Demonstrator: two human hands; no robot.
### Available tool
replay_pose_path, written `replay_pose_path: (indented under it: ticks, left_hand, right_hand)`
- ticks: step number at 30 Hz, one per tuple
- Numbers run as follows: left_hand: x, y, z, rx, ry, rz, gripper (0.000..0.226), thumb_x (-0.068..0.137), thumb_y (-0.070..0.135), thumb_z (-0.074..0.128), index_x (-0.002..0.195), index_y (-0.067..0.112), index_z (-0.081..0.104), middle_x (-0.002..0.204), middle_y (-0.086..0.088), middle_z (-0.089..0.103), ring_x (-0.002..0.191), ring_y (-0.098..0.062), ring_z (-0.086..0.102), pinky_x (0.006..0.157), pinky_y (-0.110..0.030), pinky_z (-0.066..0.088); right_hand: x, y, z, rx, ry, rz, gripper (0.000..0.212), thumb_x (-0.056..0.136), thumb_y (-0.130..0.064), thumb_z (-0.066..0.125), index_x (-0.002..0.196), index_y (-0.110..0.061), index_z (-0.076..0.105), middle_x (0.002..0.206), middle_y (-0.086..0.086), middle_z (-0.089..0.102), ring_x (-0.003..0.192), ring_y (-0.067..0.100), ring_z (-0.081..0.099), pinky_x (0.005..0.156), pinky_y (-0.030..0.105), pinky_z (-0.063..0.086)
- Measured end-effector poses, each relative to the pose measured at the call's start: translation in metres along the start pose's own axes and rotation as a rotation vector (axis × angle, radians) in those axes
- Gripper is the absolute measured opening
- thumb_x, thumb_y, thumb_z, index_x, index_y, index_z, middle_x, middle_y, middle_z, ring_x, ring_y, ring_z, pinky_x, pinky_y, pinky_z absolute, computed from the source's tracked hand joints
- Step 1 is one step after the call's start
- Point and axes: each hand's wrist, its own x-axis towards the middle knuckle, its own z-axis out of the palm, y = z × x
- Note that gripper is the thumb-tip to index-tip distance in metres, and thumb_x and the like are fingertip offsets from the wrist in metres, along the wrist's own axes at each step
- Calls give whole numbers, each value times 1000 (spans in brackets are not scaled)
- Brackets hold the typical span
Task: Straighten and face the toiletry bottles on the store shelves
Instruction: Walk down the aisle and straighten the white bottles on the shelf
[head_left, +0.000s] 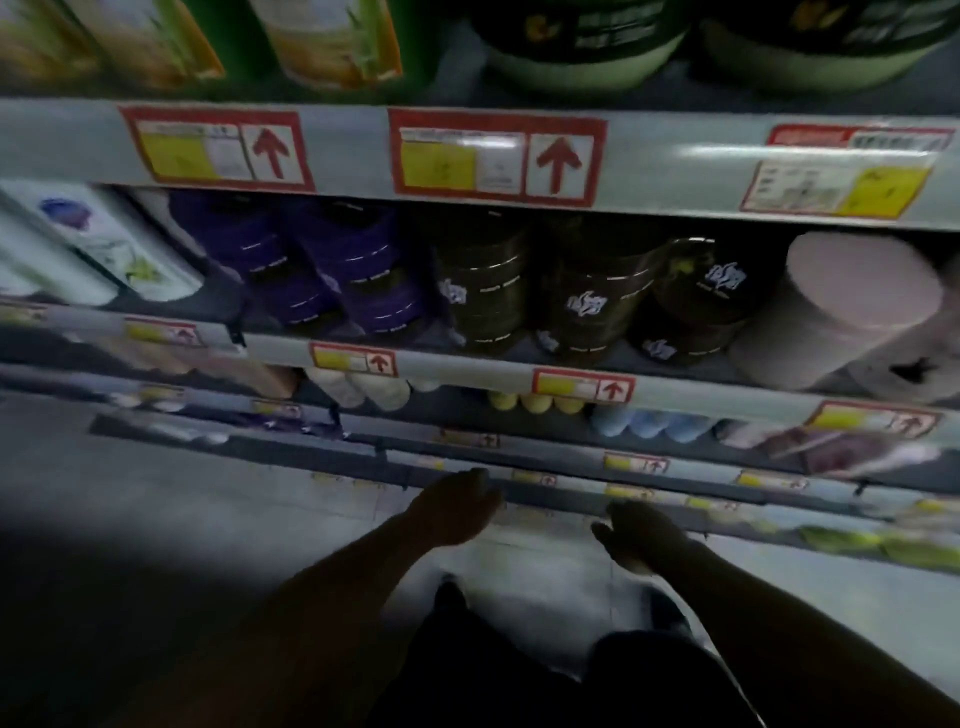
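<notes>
Nearest the viewer, the left hand (457, 512) and the right hand (636, 535) are hanging low, below the grey metal shelf edge with red arrow price tags (467, 366), both arms reaching forward and down, fingers loosely relaxed, each grip holding nothing. Farther off, above that edge, the dark cylindrical plastic bottles with white logos (592, 306) are standing beside the purple bottles (332, 265); they are probably stiff, smooth and moderately heavy, best taken around the body.
</notes>
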Motion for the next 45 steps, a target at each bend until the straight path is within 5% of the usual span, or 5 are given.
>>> replay_pose_path:
  ticks: [7,24,29,34,45]
  left_hand:
    - [-7,-35,-4,-30,-50,56,77,94,68,37,153,20,44,154,-11,51,137,-30,52,114,-50,43]
    - [45,23,90,-28,-22,-12,57,110,48,38,158,17,38,163,-10,42,148,-28,42,119,-39,34]
    - [109,-12,139,69,-77,-44,58,112,46,33,162,16,30,167,-12,33,150,-32,37,119,-38,31]
    - [206,-71,214,44,-109,-68,58,110,50,35,159,21,36,156,-11,48,133,-31,54,107,-39,44]
    - [413,-177,350,122,124,69,56,107,53,43,158,31,35,162,-4,42,144,-26,45,121,-42,30]
  right_hand:
    - [-20,-5,31,48,58,23,50,107,-47,45,144,-15,52,140,10,61,127,24,60,103,38,52]
    - [5,120,84,85,-36,12,56,106,-53,38,148,-17,48,146,9,54,133,26,52,108,40,46]
    - [73,126,125,62,-34,14,57,106,-53,38,148,-17,48,147,9,54,134,26,52,109,41,47]
    - [174,112,193,77,-45,-7,60,107,-54,36,154,-18,40,157,8,45,142,26,46,112,41,43]
    - [383,104,332,-72,56,-73,64,106,-56,35,156,-16,39,159,12,42,143,29,45,115,41,42]
